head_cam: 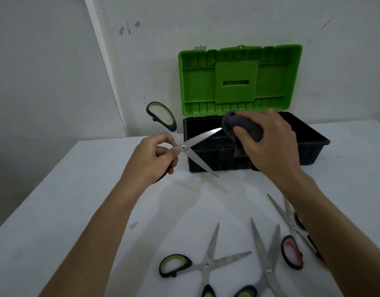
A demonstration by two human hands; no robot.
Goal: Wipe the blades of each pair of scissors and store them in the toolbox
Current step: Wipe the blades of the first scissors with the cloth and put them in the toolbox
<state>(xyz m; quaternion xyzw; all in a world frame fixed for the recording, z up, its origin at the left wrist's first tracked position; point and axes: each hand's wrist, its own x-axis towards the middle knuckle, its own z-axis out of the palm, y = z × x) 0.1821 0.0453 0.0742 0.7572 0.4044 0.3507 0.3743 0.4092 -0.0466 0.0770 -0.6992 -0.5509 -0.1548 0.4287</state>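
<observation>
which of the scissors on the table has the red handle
The rightmost pair, lying partly under the right forearm; its handle loop is lined pinkish red. The other two pairs on the table have yellow-green handles.

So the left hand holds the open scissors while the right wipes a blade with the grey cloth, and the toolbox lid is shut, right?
Not quite: the toolbox lid stands open, as the head view shows. The left hand does hold the open scissors, and the right hand wipes a blade with the grey cloth.

Two bare forearms, left hand [151,156] and right hand [270,142], no sleeves, rings or watch.
</observation>
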